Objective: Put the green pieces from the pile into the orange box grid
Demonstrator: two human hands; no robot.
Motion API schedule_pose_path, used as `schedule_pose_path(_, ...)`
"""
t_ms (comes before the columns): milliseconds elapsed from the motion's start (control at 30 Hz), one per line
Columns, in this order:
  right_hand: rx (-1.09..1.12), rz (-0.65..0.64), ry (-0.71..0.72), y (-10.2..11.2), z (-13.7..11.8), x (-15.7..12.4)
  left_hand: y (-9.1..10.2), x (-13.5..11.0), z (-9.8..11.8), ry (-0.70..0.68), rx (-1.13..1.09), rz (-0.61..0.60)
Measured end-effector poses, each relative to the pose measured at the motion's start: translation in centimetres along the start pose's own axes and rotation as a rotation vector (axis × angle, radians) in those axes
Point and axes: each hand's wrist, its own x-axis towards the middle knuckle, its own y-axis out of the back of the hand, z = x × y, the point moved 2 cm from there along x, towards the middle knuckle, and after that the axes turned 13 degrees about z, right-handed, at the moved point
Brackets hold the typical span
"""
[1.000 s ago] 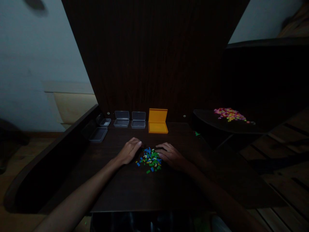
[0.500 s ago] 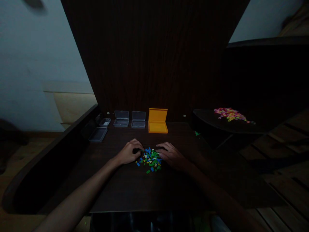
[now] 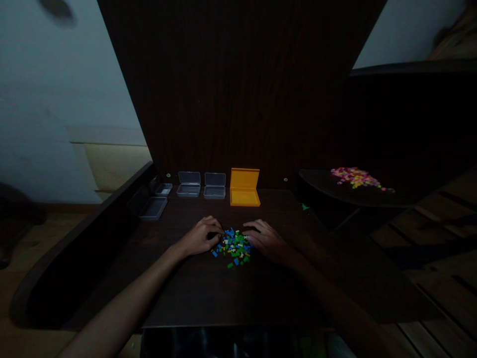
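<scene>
A loose pile of small toy building bricks, mostly green and blue with some white and yellow, lies on the dark wooden desk. At its left edge rests my left hand, fingers bent and a gap showing between thumb and forefinger; I see nothing held there. My right hand lies low on the other side, its fingers outstretched and the tips at the pile's right edge. Whether the fingertips press on any bricks is too dark to tell.
Behind the pile stand an open yellow case and two open clear cases. More clear boxes sit by the left side panel. Pink and yellow small pieces cover part of a right-hand shelf.
The whole view has shifted very slightly. Both hands stay at the two sides of the brick pile, with hardly any movement.
</scene>
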Motion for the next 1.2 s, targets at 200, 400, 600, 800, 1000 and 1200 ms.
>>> schedule_pose_path(200, -0.02, 0.079, -0.034, -0.3, 0.4, 0.0, 0.0, 0.0, 0.1, -0.018, 0.015, -0.007)
schedule_pose_path(400, 0.001, 0.266, -0.181, -0.8, 2.3, 0.1, -0.1, -0.1, 0.2, -0.016, 0.034, 0.009)
schedule_pose_path(600, 0.118, 0.492, -0.394, -0.9, 5.9, 1.2, -0.2, 0.4, -0.8, 0.07, 0.012, 0.141)
schedule_pose_path(800, 0.164, 0.665, -0.602, -2.2, 11.0, 3.7, -0.8, 1.9, -1.7, 0.069, 0.067, 0.11)
schedule_pose_path(1000, 0.164, 0.736, -0.661, -3.2, 14.6, 6.7, -1.7, 3.6, -2.7, 0.031, 0.133, 0.13)
schedule_pose_path(1200, 0.171, 0.716, -0.708, -3.8, 15.8, 8.3, -2.5, 5.4, -3.9, 0.035, 0.172, 0.089)
